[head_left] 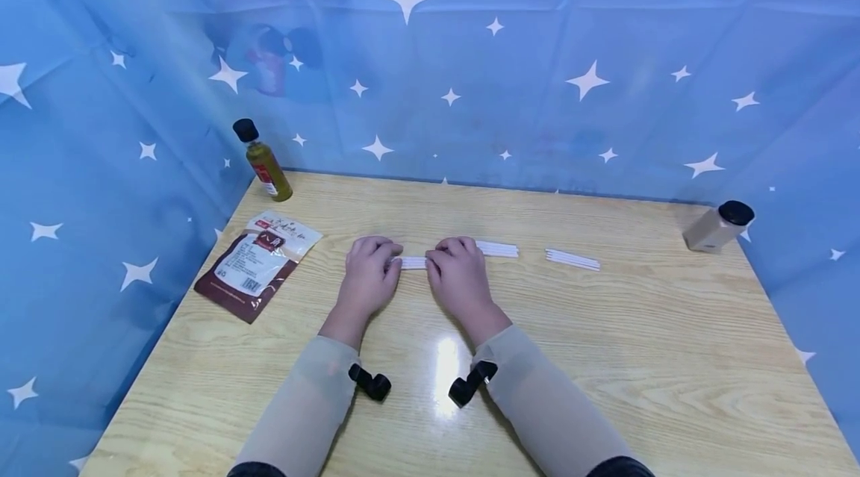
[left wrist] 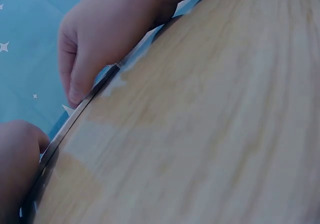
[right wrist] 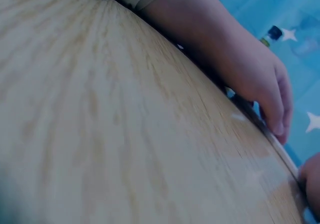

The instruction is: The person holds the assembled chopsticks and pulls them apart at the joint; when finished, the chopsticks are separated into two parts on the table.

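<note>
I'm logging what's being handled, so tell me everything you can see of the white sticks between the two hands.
The white sticks are thin, straight and smooth-looking, lying side by side in a narrow row across the wooden table. Only the middle stretch shows; the left hand and right hand cover the ends, fingers and thumbs curled at them. Their material and exact number can't be told.

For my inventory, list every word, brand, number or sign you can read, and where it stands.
"八角" (seemingly): on the packet.
Packet's other print: too small to read.
Red-labelled bottle: print too small to read.
Black-capped jar: no readable text.
</note>
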`<state>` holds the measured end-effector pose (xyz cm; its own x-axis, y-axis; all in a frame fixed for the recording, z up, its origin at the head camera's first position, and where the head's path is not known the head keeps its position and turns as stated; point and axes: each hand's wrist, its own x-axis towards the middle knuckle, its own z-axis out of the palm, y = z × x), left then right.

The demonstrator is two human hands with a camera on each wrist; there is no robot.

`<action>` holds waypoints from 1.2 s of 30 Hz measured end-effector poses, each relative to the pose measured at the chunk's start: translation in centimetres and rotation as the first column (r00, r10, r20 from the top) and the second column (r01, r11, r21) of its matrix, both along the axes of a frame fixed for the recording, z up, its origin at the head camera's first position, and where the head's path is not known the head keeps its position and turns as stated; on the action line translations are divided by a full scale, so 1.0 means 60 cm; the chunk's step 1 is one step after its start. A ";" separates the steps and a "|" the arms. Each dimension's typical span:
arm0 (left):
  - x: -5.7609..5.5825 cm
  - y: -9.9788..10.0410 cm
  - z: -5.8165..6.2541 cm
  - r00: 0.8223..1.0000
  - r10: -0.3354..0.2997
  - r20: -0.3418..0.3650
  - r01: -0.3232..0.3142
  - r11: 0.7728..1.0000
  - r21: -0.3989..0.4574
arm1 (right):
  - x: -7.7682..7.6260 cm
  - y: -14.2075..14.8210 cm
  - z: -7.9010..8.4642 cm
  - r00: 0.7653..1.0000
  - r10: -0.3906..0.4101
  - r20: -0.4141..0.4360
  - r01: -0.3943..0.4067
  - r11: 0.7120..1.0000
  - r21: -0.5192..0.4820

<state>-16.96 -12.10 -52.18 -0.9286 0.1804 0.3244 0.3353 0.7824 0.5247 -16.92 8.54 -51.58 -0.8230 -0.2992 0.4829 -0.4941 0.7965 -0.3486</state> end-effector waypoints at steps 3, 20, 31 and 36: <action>-0.002 0.001 0.001 1.000 -0.005 -0.004 0.005 1.000 -0.005 | -0.002 0.002 0.001 1.000 -0.005 0.022 0.005 1.000 0.021; -0.002 0.002 -0.002 1.000 0.006 -0.021 -0.006 1.000 0.010 | 0.001 -0.003 0.001 0.988 -0.037 0.150 0.035 0.999 0.017; -0.002 0.003 -0.002 0.992 0.061 -0.113 -0.059 0.998 0.017 | 0.000 -0.003 0.005 0.982 -0.041 0.182 0.045 0.999 -0.021; 0.000 0.004 0.000 0.986 0.070 -0.150 -0.072 0.997 -0.006 | 0.000 0.004 0.002 0.997 -0.007 0.077 0.010 0.999 -0.038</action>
